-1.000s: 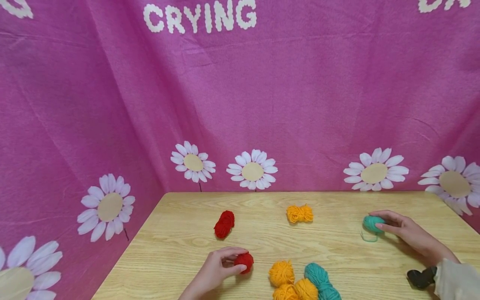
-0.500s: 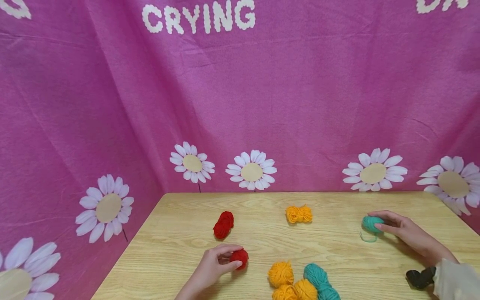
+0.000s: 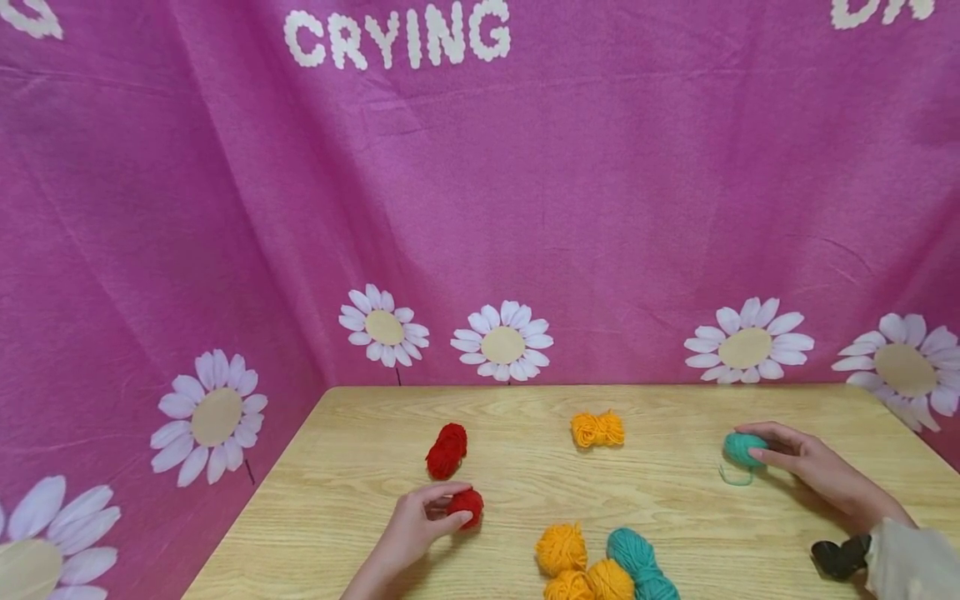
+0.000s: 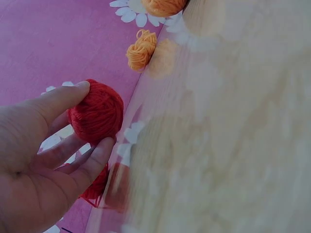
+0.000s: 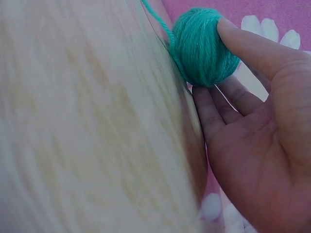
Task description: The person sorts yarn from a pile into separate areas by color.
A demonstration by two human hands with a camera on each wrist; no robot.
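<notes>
My left hand holds a round red yarn ball between thumb and fingers, close over the table. In the left wrist view the red ball shows whole, thumb on top and fingers below. Just behind it lies a longer red yarn bundle, partly hidden by fingers in that wrist view. At the right, my right hand grips a green yarn ball with a loose tail of yarn on the tabletop. The right wrist view shows the thumb on one side of the green ball and fingers beneath.
A yellow yarn bundle lies at the back middle of the wooden table. Several yellow yarn balls and a green yarn bundle cluster at the front. A pink cloth with daisies hangs behind and at the left.
My left hand has carried the red ball leftward and slightly back, nearer the red bundle. The right hand stays in place with the green ball.
</notes>
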